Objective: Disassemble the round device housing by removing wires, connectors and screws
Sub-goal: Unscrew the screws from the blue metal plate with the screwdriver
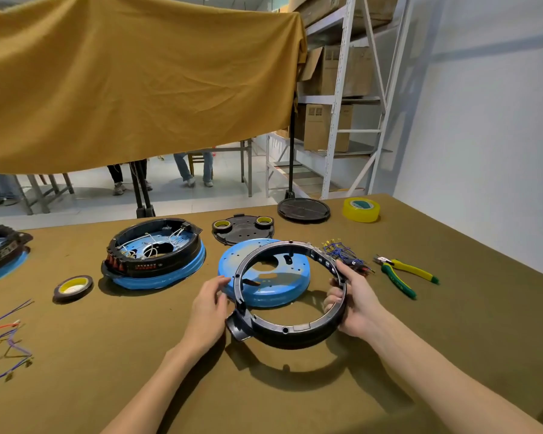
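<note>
the right hand (356, 296) grips the black housing ring (290, 292) by its right rim, tilted clear above the blue base plate (265, 270), while the left hand (209, 303), fingers loosely spread, steadies its left edge, likely for inspection.

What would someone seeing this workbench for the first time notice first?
Probably the black ring housing held up at centre, gripped by the right hand on its right side while the left hand touches its left edge. Just behind it a bare blue base lies on the table, and to the left sits a still-wired housing. The big mustard cloth hanging across the back also draws the eye.
</note>
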Tool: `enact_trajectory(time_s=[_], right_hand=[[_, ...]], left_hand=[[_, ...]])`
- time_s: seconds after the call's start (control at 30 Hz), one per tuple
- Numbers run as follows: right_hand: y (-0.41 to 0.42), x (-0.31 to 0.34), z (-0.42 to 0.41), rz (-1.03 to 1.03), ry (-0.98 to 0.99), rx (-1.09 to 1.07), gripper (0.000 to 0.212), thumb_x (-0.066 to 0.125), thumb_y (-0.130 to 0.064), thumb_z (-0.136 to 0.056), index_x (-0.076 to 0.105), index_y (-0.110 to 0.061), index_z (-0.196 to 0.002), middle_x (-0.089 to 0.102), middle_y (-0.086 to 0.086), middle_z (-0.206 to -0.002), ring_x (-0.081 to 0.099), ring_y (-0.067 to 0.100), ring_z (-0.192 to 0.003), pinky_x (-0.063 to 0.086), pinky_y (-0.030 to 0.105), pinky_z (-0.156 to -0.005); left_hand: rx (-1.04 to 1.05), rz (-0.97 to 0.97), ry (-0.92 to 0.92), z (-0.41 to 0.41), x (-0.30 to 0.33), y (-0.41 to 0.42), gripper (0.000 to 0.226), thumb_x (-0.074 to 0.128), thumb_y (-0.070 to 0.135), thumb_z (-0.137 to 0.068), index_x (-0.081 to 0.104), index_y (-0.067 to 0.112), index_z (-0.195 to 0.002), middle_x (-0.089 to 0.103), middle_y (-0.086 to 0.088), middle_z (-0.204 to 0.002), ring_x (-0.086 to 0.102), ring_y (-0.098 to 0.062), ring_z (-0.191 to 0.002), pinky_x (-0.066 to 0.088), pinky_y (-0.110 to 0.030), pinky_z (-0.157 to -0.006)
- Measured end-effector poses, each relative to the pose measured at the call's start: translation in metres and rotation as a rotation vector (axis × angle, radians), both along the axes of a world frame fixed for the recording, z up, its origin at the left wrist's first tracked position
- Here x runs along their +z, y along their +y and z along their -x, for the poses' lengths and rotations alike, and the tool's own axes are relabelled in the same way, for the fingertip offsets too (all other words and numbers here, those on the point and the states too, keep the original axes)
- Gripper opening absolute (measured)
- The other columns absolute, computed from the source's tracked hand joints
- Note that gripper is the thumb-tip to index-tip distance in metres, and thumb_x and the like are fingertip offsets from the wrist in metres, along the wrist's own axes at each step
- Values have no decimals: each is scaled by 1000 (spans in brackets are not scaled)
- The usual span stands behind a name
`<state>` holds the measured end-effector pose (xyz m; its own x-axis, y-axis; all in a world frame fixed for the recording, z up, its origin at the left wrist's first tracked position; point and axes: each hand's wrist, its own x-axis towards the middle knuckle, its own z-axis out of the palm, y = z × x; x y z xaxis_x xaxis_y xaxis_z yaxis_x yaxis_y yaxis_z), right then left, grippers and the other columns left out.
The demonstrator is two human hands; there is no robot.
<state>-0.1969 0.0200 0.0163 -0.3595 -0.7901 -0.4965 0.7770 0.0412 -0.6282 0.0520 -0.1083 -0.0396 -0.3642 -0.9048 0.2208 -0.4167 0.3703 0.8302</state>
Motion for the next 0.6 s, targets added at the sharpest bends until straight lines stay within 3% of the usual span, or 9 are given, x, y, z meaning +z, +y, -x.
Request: enact_trajectory(time_s=[0.07, 0.13, 0.23, 0.33, 0.43, 0.5, 0.6], right_hand=[[-2, -6, -5, -2, 17, 15, 35, 78, -43, -84, 59, -14, -78, 37, -5, -57, 32, 9, -46, 31, 18, -40], [-4, -14, -10, -20, 53, 20, 35, 76, -44, -87, 59, -15, -80, 40, -4, -57, 34, 9, -46, 32, 19, -41], [-8, -23, -18, -120, 236, 48, 37, 68, -51, -93, 64, -14, -89, 52, -2, -63, 45, 12, -53, 38, 24, -51], [-13, -25, -20, -326, 727, 106, 52, 46, -58, -102, 62, -10, -88, 55, 3, -71, 49, 17, -67, 39, 30, -66], [-17, -26, -15, -406, 1191, 142, 52, 36, -55, -105, 50, -14, -75, 45, 4, -66, 44, 18, -63, 33, 33, -62], [-19, -27, -13, -394, 1283, 138, 52, 38, -52, -106, 48, -15, -71, 41, 2, -60, 43, 19, -59, 31, 32, -59], [-19, -25, -12, -368, 1369, 134, 53, 43, -47, -106, 53, -12, -67, 43, 3, -57, 44, 19, -56, 32, 33, -59]], left_hand=[[2, -165, 234, -6, 3, 2, 27, 38, 17, -111, 60, 21, -127, 67, -1, -125, 62, -18, -121, 53, -32, -98], [-91, -304, 345, -14, 3, 6, 37, 36, 39, -108, 63, 21, -126, 72, 2, -118, 67, -17, -114, 51, -26, -89], [-121, -241, 173, -19, -1, 11, 49, 58, 48, -97, 54, 22, -138, 64, 11, -125, 61, -9, -119, 50, -24, -96], [-39, -170, 117, -13, -5, 15, 46, 67, 32, -98, 49, 23, -140, 58, 5, -134, 56, -12, -123, 48, -34, -106], [-11, -148, 135, -9, -5, 17, 37, 65, 25, -99, 45, 32, -130, 53, 5, -132, 55, -5, -115, 45, -21, -93], [-28, -132, 104, -8, -6, 19, 42, 63, 25, -99, 40, 30, -134, 45, 5, -134, 53, -8, -120, 44, -27, -101], [-105, -91, 3, -10, -8, 23, 59, 56, 28, -103, 25, 26, -153, 31, 6, -150, 38, -6, -133, 32, -33, -113]])
